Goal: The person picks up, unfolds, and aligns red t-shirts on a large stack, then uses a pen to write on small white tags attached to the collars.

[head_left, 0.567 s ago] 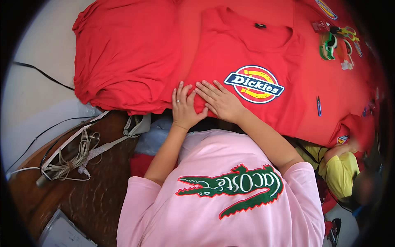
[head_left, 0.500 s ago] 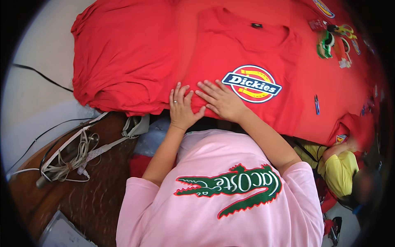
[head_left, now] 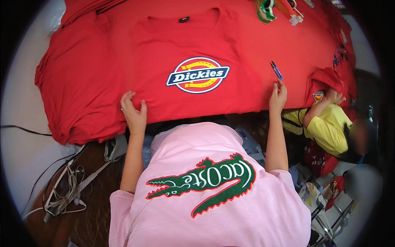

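A red T-shirt (head_left: 160, 45) with a round yellow, white and blue printed badge lies flat on a red cloth surface. My left hand (head_left: 134, 114) is open at its lower left edge, thumb apart from the fingers. My right hand (head_left: 278, 98) is raised beyond the shirt's lower right corner, fingers loosely extended and open. Its fingertips come right up to the near end of small blue thread snips (head_left: 276, 71); whether they touch is unclear. A heap of red garments (head_left: 78, 90) lies to the left of the shirt.
A green tape dispenser (head_left: 266, 11) sits at the back. On the right, a person in a yellow top (head_left: 329, 127) reaches a hand to another red garment (head_left: 327, 84). Tangled cables (head_left: 63, 195) lie on brown wood at the lower left.
My hands have parted: the left moved to the shirt's lower left edge, the right across to the snips. The view has turned and shifted, so the shirt appears farther left.
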The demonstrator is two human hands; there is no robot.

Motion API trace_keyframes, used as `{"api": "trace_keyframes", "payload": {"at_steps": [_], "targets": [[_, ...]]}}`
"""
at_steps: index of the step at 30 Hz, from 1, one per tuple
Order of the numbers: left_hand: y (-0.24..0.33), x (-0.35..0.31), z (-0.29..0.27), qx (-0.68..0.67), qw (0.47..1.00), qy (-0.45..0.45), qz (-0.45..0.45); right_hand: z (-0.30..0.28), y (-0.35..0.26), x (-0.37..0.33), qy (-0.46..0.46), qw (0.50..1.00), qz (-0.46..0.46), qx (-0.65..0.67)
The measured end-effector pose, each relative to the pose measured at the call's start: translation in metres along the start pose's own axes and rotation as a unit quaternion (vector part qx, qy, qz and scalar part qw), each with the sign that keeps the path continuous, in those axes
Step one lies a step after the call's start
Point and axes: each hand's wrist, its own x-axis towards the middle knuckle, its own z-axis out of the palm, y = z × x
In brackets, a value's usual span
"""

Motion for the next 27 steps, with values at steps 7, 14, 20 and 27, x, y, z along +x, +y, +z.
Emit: {"api": "trace_keyframes", "payload": {"at_steps": [7,14,20,27], "targets": [[0.000,0.044,0.020,-0.112,0.983,-0.033,-0.142,0.010,-0.057,0.007,-0.140,0.986,-0.050,0.071],[-0.035,0.046,0.008,-0.283,0.916,-0.098,-0.265,-0.038,-0.004,0.018,-0.229,0.969,-0.015,0.091],[-0.028,0.034,0.007,-0.319,0.868,-0.211,-0.317,-0.042,-0.007,0.038,-0.351,0.902,0.119,0.221],[0.026,0.097,0.012,-0.374,0.807,-0.190,-0.416,0.043,-0.116,0.115,-0.257,0.893,0.149,0.338]]}}
